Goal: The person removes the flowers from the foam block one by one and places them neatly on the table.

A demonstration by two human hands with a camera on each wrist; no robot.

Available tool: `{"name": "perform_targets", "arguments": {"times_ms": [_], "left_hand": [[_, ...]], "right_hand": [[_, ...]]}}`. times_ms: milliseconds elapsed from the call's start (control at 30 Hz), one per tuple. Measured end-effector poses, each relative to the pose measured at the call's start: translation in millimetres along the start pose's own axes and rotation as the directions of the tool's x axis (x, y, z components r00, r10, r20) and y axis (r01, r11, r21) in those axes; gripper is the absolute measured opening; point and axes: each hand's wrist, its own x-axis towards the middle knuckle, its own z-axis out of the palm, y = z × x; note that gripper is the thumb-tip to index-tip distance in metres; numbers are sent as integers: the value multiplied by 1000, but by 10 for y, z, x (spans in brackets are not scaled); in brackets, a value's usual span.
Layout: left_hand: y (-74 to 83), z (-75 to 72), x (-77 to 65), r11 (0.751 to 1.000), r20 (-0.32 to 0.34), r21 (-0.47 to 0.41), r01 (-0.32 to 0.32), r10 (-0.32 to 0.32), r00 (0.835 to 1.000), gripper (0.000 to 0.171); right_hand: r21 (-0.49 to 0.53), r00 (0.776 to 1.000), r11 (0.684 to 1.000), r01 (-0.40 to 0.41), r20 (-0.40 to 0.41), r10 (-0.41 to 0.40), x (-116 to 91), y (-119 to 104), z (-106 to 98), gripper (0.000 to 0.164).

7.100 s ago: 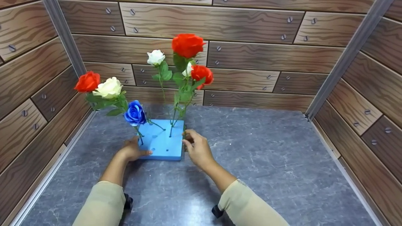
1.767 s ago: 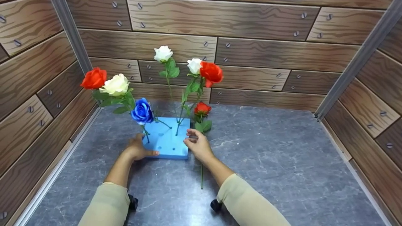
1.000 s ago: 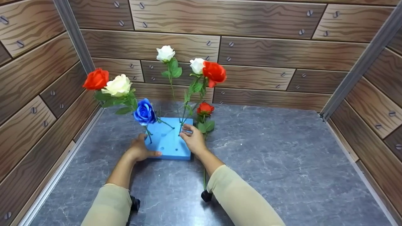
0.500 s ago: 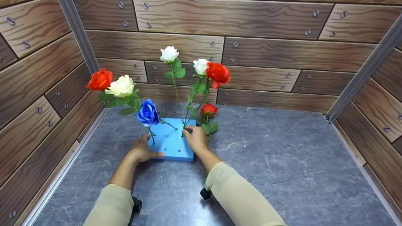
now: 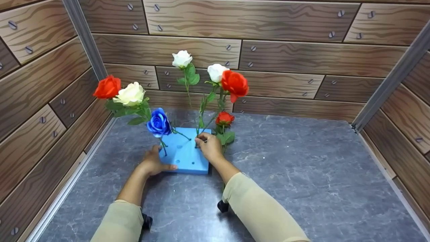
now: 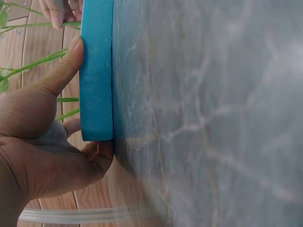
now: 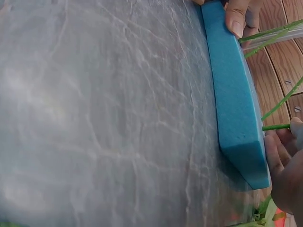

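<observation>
A light blue foam block [image 5: 183, 154] with small holes lies on the table, several artificial roses standing in it. My left hand [image 5: 152, 162] grips its left side, thumb [image 6: 66, 64] along the top face and fingers round the corner. With thumb and fingertips my right hand [image 5: 211, 146] pinches a green stem [image 7: 276, 126] low down, close over the block's right part. Above that hand lean a red rose [image 5: 234, 84] and a white rose [image 5: 216, 72]. A blue rose [image 5: 159, 122] tilts left beside my left hand.
A smaller-looking red rose [image 5: 224, 118] lies on the table right of the block, its stem partly under my right forearm. Another white rose [image 5: 182, 59] rises at the back; a red rose [image 5: 107, 86] and cream rose [image 5: 130, 94] lean left. Wood-patterned walls [image 5: 285, 57] enclose the table.
The tall red rose from the first frame is off the block; a red rose lies at its right. My right hand has moved left from the block's edge and now pinches a stem.
</observation>
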Motion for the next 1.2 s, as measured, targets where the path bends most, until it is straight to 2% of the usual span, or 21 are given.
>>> {"name": "perform_targets", "arguments": {"times_ms": [400, 700, 933, 1200], "left_hand": [[7, 14, -5, 1000, -11, 8, -9, 9, 1000, 119], [-28, 14, 15, 1000, 3, 13, 1, -1, 1000, 121], [-35, 30, -11, 1000, -7, 1, -4, 4, 1000, 121], [-9, 41, -43, 1000, -36, -11, 3, -3, 999, 120]], "right_hand": [[16, 1000, 1000, -3, 28, 2, 37, -124, -63, 19], [26, 996, 996, 90, -4, -90, 2, -148, -63, 18], [53, 987, 986, 160, -35, -159, -112, -153, -109, 19], [32, 983, 983, 182, -21, -181, -280, -121, -166, 22]]}}
